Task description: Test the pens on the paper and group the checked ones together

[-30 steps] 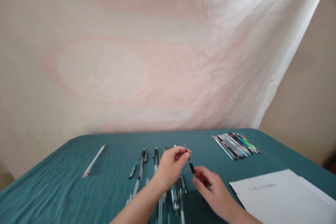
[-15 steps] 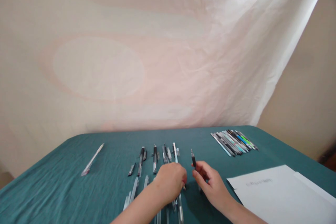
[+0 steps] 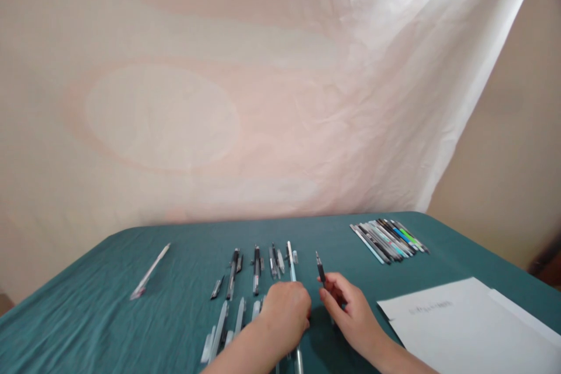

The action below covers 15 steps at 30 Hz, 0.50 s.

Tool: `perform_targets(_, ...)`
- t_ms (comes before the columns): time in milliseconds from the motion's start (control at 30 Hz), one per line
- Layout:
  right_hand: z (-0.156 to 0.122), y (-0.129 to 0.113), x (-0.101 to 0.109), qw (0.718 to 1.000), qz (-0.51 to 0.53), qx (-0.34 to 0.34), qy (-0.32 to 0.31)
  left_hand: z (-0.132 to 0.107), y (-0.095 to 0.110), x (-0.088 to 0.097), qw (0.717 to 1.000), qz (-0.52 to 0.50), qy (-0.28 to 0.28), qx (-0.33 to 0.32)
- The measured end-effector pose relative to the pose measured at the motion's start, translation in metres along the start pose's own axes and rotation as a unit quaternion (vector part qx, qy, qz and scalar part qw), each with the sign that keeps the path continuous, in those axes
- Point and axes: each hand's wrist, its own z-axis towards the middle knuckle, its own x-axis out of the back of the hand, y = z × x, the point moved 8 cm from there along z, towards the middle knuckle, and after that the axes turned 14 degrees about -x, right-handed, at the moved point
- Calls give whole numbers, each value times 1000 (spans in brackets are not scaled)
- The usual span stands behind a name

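Observation:
My right hand (image 3: 353,310) pinches a pen (image 3: 321,272) between thumb and fingers. Its dark grip and pointed metal tip face up and away from me. Just left of it, my left hand (image 3: 287,308) is closed and low over the table, knuckles up. Its fingertips are hidden, so what they hold cannot be made out. Beyond the left hand lies a light blue and white pen (image 3: 291,263) with a small cap beside it. Clear pen barrels and caps (image 3: 219,330) lie by my left forearm, which covers part of them.
Several dark pens (image 3: 256,272) lie in a row, some with caps alongside. A white pen (image 3: 151,272) rests far left on the green cloth (image 3: 87,304). At the back right is a bundle of pens (image 3: 388,239); white paper (image 3: 464,321) with faint scribbles lies at the right.
My left hand has moved slightly down toward me, and the small tip seen under its fingers is now hidden. My right hand keeps the pen nearly still. The view has shifted slightly.

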Motion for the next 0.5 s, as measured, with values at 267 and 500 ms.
perform_targets(267, 0, 1, 0, 1000, -5, 4, 3, 2, 8, -4, 998, 18, 14, -55)
perform_targets(500, 0, -2, -1, 1000, -10, 6, -2, 4, 16, -7, 993, 24, 25, -112)
